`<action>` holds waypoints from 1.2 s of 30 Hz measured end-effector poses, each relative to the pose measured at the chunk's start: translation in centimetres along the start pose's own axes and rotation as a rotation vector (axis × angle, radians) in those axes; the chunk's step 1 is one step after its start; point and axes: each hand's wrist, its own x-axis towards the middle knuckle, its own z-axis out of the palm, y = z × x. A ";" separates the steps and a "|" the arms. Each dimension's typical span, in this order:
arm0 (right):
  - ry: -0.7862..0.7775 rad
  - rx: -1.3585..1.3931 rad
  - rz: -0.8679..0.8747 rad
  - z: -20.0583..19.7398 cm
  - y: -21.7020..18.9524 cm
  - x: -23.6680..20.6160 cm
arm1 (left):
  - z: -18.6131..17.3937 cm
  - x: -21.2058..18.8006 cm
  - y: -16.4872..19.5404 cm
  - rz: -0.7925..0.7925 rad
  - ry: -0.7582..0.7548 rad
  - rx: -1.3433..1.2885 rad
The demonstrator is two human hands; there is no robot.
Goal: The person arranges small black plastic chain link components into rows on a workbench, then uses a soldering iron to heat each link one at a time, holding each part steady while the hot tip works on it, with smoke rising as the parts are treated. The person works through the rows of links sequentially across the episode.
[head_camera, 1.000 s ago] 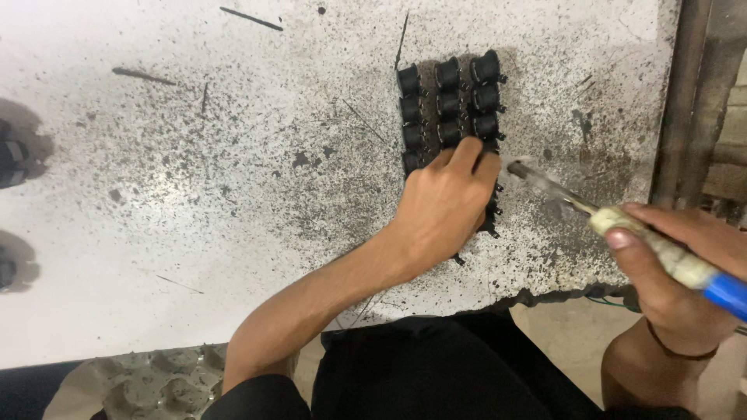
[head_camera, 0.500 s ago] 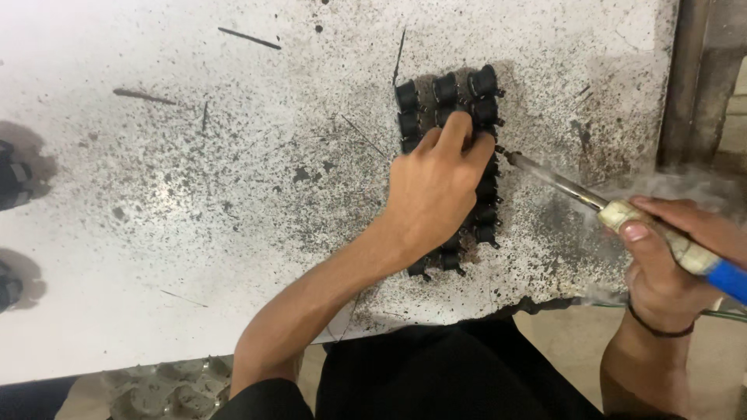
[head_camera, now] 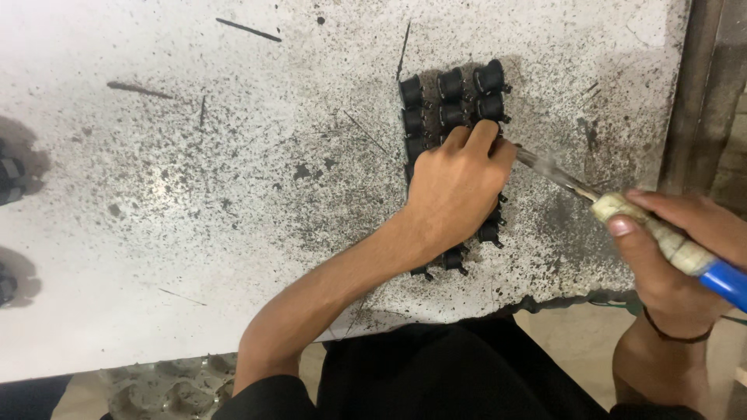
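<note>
1. The left hand (head_camera: 455, 187) lies palm down on a block of small black cylindrical parts (head_camera: 451, 97) set in three tight rows on the desk (head_camera: 194, 233); its fingers are curled and pressed onto the middle of the block, covering those parts without lifting any.
2. The uncovered parts show above the fingertips at the far end of the block, and a few more peek out below the wrist at the near end, close to the desk's front edge.
3. The right hand (head_camera: 673, 249) is closed around the handle of a long thin metal tool (head_camera: 622, 206), whose grip is wrapped in pale tape and ends in a blue section (head_camera: 727, 281) at the picture's right edge.
4. The tool's metal shaft slants up and to the left, and its tip reaches the right side of the block, just beside the left hand's fingers; whether it touches a part cannot be told.
5. The desk is a white sheet heavily speckled with dark spots and scratches, darkest around the block.
6. Two dark round objects (head_camera: 9, 180) sit at the left edge of the desk, well apart from the hands.
</note>
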 end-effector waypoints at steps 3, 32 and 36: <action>-0.026 0.014 -0.051 -0.3 0.2 0.5 | -0.1 0.0 -0.2 -0.009 0.010 0.025; 0.290 0.271 0.168 2.3 3.2 -0.2 | -6.1 4.6 -0.6 -0.007 0.212 0.051; 0.214 0.206 0.086 1.8 3.7 -0.1 | -2.5 2.3 -1.7 -0.133 0.051 -0.007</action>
